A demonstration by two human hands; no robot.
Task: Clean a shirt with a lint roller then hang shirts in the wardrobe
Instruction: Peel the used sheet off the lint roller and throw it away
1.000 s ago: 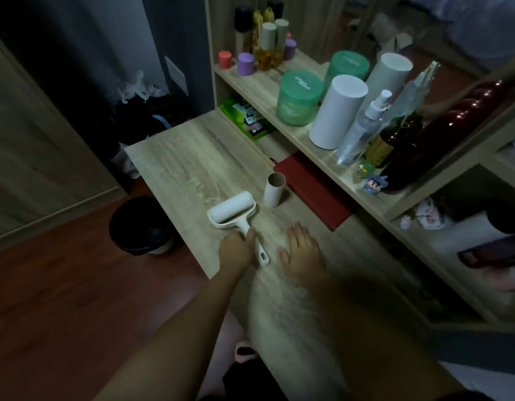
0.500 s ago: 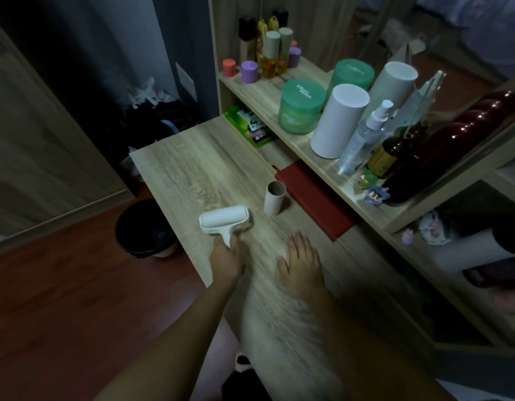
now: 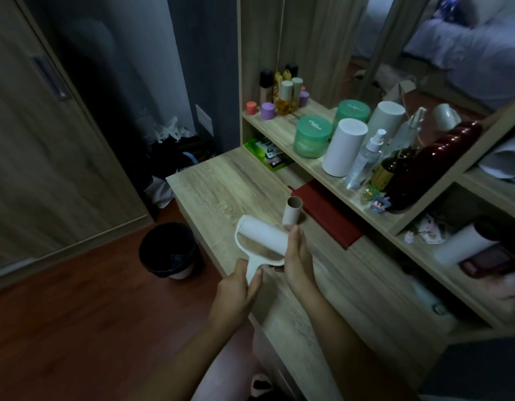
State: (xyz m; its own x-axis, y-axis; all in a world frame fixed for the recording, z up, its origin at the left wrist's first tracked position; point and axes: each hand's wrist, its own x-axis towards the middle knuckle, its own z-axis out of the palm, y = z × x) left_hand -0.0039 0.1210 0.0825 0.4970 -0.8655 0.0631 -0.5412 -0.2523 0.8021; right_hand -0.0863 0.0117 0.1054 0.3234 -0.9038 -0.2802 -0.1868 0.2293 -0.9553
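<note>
Where a second ago the lint roller (image 3: pixel 262 237) lay flat on the worktop (image 3: pixel 221 183), it is now lifted clear of the wood and held just below the centre of the frame, its white roll tilted up to the left. The left hand (image 3: pixel 236 293) has closed round the handle, fingers (image 3: pixel 241 267) and thumb wrapped on it. The right hand (image 3: pixel 298 256), which had been resting flat on the worktop, has come up to the roll's right end, its fingers (image 3: pixel 294 238) nearly straight and laid against it; whether they pinch anything there I cannot tell. That looks like readying the roller, perhaps checking or peeling its sheet, so the cleaning itself has not begun, and no shirt is in view. Just beyond the right fingertips stands an empty cardboard tube (image 3: pixel 292 209) on the worktop, with a red book (image 3: pixel 325 215) beside it toward the right. Further out, a shelf carries a green jar (image 3: pixel 311 137) and a white cylinder (image 3: pixel 343 146). At lower left of the worktop a black waste bin (image 3: pixel 168 250) sits on the floor, and a wooden door (image 3: pixel 33 140), possibly the wardrobe's, fills the left edge.
</note>
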